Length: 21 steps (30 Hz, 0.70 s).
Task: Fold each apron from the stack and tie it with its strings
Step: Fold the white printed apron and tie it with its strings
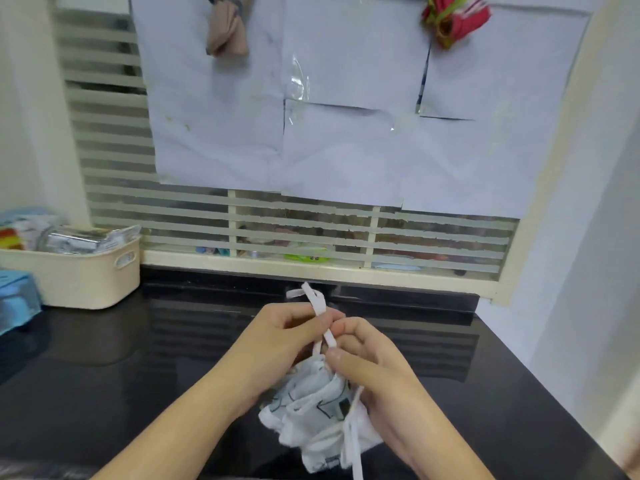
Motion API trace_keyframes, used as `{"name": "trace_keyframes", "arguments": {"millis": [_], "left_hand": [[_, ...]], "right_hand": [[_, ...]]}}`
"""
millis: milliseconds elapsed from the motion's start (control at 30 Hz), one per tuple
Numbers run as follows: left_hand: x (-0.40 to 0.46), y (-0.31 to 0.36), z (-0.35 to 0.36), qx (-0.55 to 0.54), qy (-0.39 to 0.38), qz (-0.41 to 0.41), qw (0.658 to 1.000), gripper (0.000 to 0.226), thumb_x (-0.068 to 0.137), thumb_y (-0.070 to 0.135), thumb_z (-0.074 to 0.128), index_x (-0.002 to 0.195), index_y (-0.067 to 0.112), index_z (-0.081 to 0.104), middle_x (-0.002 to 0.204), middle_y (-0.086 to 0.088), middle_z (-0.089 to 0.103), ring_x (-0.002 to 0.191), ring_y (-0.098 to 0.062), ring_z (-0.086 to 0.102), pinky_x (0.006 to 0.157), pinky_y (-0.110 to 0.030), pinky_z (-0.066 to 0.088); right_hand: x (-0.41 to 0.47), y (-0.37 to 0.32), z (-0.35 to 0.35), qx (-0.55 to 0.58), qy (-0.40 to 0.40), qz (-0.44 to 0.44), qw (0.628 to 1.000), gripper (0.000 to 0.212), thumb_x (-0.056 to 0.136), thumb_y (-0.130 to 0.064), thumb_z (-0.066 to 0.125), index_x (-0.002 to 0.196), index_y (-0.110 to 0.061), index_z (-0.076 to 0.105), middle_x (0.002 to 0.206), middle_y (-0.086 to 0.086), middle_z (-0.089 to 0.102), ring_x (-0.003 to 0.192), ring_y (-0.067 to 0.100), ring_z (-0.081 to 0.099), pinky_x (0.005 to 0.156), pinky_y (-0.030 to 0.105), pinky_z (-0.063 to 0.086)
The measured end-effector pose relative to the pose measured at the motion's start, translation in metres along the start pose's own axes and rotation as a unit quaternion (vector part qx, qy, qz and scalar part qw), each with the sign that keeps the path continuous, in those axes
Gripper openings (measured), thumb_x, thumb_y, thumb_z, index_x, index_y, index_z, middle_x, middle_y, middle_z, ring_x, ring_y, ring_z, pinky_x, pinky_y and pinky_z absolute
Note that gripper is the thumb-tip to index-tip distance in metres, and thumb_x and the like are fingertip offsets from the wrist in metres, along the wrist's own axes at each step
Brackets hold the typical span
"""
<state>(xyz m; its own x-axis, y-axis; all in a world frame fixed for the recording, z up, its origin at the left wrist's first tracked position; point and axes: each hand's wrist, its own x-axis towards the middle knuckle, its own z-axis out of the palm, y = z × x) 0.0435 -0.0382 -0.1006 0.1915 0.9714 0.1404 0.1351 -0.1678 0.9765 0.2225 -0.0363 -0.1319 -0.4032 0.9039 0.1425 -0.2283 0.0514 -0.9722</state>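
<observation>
A white apron (318, 417) with a grey-green print is folded into a small bundle, held just above the black counter (138, 375) between my wrists. Its white strings (317, 301) run up from the bundle between my fingertips and end in a loose loop above them. My left hand (280, 344) pinches the string from the left. My right hand (367, 355) pinches the same string from the right, thumb pressed on it, palm against the bundle. Another string end (353, 445) hangs down off the bundle's right side.
A cream basket (79, 275) full of packets stands at the back left, with a blue box (15, 299) in front of it. A slatted window (277, 230) covered with white paper rises behind the counter. A tan bundle (227, 29) and a red bundle (453, 19) hang above.
</observation>
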Motion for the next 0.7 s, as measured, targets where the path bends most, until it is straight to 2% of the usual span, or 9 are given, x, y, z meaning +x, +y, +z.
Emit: {"name": "trace_keyframes", "arguments": {"millis": [67,133,233,300,367,467,533,600,700], "left_hand": [[-0.017,0.008,0.002,0.014,0.022,0.029,0.999,0.02,0.103,0.032,0.064,0.106,0.027,0.083,0.102,-0.001,0.081,0.102,-0.017,0.076,0.099,-0.039,0.058],[-0.03,0.012,0.002,0.005,0.039,0.045,0.998,0.017,0.101,0.029,0.067,0.102,0.023,0.083,0.099,-0.004,0.081,0.099,-0.02,0.076,0.097,-0.039,0.06],[-0.049,0.016,0.004,-0.037,0.03,0.05,0.998,0.016,0.098,0.026,0.072,0.097,0.013,0.081,0.094,-0.011,0.079,0.085,-0.025,0.075,0.079,-0.032,0.062],[-0.063,0.021,0.004,-0.052,0.023,0.044,0.997,0.02,0.096,0.029,0.073,0.094,0.01,0.078,0.086,-0.012,0.075,0.071,-0.018,0.069,0.065,-0.024,0.055],[-0.072,0.024,0.003,-0.082,0.015,0.037,0.996,0.026,0.097,0.031,0.07,0.089,0.007,0.073,0.082,-0.011,0.07,0.072,-0.019,0.067,0.069,-0.026,0.056],[-0.077,0.033,0.002,-0.201,0.003,0.029,0.979,0.029,0.104,0.026,0.059,0.083,0.006,0.062,0.071,-0.012,0.057,0.068,-0.026,0.06,0.073,-0.038,0.059],[-0.075,0.041,0.002,-0.231,0.01,0.023,0.973,0.028,0.108,0.021,0.052,0.084,0.006,0.058,0.063,-0.006,0.043,0.056,-0.02,0.046,0.059,-0.036,0.052],[-0.07,0.051,0.001,-0.212,0.011,0.021,0.977,0.026,0.108,0.018,0.051,0.086,0.006,0.057,0.061,-0.001,0.033,0.051,-0.016,0.031,0.048,-0.029,0.038],[-0.055,0.071,-0.004,-0.21,-0.02,0.041,0.977,0.024,0.104,0.023,0.057,0.086,0.007,0.057,0.063,-0.001,0.025,0.051,-0.014,0.021,0.044,-0.025,0.022]], "right_hand": [[-0.012,-0.009,0.012,-0.046,0.023,0.001,0.999,0.021,0.089,-0.024,0.079,0.103,-0.01,0.073,0.093,0.022,0.068,0.088,0.039,0.067,0.099,0.065,0.051],[-0.023,-0.017,0.02,-0.08,0.028,-0.003,0.996,0.012,0.095,-0.022,0.075,0.093,-0.01,0.074,0.086,0.021,0.07,0.082,0.038,0.07,0.095,0.061,0.054],[-0.041,-0.028,0.031,-0.065,0.029,-0.018,0.997,0.019,0.1,-0.019,0.068,0.089,-0.004,0.07,0.082,0.025,0.07,0.075,0.041,0.07,0.085,0.052,0.056],[-0.055,-0.035,0.037,-0.014,0.03,-0.032,0.999,0.024,0.101,-0.018,0.064,0.083,-0.002,0.063,0.073,0.019,0.059,0.064,0.032,0.057,0.069,0.042,0.051],[-0.063,-0.044,0.039,0.033,0.036,-0.056,0.997,0.026,0.102,-0.018,0.059,0.079,-0.007,0.055,0.067,0.013,0.046,0.061,0.024,0.041,0.064,0.035,0.04],[-0.07,-0.06,0.042,0.114,0.054,-0.077,0.989,0.031,0.105,-0.016,0.048,0.074,-0.01,0.052,0.06,0.006,0.03,0.055,0.022,0.029,0.056,0.033,0.038],[-0.072,-0.072,0.043,0.14,0.052,-0.075,0.986,0.031,0.105,-0.017,0.049,0.075,-0.011,0.053,0.059,0.003,0.024,0.052,0.018,0.022,0.046,0.028,0.031],[-0.069,-0.082,0.041,0.139,0.036,-0.077,0.987,0.027,0.103,-0.019,0.052,0.078,-0.01,0.053,0.059,0.001,0.022,0.052,0.016,0.017,0.042,0.025,0.023],[-0.055,-0.101,0.034,0.134,0.0,-0.084,0.987,0.023,0.1,-0.019,0.059,0.08,-0.009,0.054,0.061,0.002,0.021,0.051,0.015,0.015,0.042,0.026,0.015]]}}
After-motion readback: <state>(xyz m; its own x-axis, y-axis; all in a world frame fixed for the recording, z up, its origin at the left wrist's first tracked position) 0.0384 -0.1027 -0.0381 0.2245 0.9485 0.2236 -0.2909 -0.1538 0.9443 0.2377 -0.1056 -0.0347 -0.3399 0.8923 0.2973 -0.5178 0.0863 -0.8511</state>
